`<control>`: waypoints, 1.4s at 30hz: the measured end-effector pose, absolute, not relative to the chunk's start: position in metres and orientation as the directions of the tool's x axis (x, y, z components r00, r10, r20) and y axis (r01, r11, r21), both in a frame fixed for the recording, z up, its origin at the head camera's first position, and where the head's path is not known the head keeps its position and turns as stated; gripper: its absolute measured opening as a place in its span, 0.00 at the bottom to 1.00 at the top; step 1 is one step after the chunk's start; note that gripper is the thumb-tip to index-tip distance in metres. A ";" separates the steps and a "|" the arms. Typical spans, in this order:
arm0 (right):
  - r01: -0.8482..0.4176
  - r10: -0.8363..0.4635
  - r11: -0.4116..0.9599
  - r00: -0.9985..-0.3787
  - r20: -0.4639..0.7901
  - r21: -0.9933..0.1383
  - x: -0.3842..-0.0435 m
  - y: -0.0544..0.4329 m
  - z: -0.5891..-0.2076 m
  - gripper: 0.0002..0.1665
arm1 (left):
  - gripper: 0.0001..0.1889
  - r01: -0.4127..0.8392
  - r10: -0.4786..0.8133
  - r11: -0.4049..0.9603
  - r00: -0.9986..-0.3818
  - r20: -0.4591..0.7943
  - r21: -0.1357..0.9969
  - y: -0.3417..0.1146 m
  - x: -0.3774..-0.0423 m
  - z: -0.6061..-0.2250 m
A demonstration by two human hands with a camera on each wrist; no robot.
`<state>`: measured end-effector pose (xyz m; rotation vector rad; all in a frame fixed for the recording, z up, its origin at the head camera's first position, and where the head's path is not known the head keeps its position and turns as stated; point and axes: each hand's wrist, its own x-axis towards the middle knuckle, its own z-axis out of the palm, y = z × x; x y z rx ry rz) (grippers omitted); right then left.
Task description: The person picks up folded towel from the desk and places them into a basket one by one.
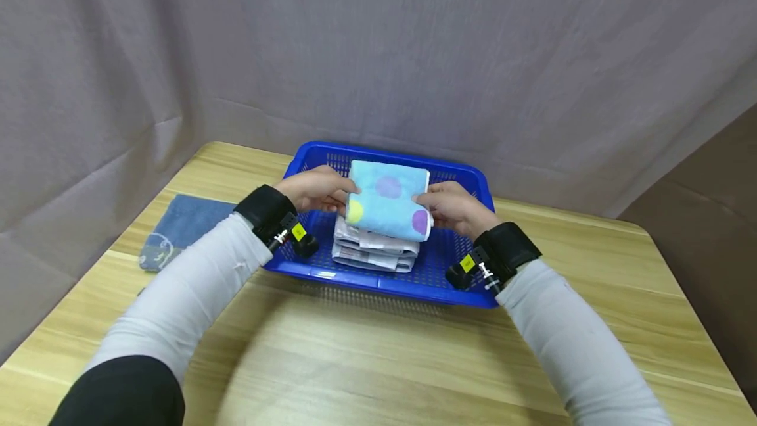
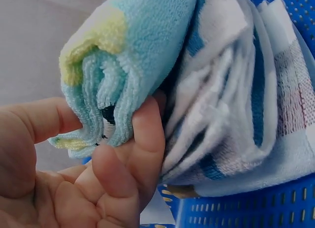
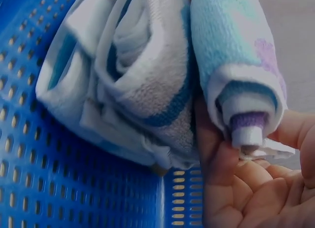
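A folded light-blue towel (image 1: 387, 206) with purple and yellow dots lies over a stack of folded white towels (image 1: 375, 252) inside a blue plastic basket (image 1: 378, 291). My left hand (image 1: 316, 189) pinches its left edge, the thumb on top and fingers beneath, as the left wrist view shows with the towel's folded layers (image 2: 110, 85). At the opposite edge my right hand (image 1: 455, 207) grips it the same way; the right wrist view shows the rolled end (image 3: 246, 105). White towels with blue stripes (image 3: 152, 90) sit right beside the held towel.
A grey-blue towel (image 1: 198, 215) with a pale pattern lies on the wooden table (image 1: 331, 360), left of the basket and partly behind my left forearm. A grey curtain (image 1: 414, 51) hangs behind the table.
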<state>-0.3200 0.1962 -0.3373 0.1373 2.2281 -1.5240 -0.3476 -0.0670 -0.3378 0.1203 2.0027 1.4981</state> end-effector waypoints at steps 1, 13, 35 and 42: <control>0.319 -0.157 0.394 -0.901 -0.405 -0.862 -0.320 0.196 -0.338 0.10 | 0.07 -0.290 0.421 0.353 -0.800 -0.427 0.890 -0.067 -0.348 -0.338; 0.342 -0.130 0.426 -0.893 -0.431 -0.837 -0.321 0.192 -0.346 0.07 | 0.11 -0.266 0.393 0.461 -0.794 -0.464 0.846 -0.064 -0.351 -0.348; 0.253 -0.047 0.564 -0.941 -0.336 -0.786 -0.317 0.231 -0.313 0.37 | 0.17 -0.002 0.299 0.484 -0.939 -0.167 0.875 -0.109 -0.352 -0.293; 0.139 -0.096 0.595 -0.966 -0.241 -0.792 -0.299 0.250 -0.296 0.33 | 0.15 0.170 0.244 0.457 -0.968 0.060 0.873 -0.134 -0.314 -0.276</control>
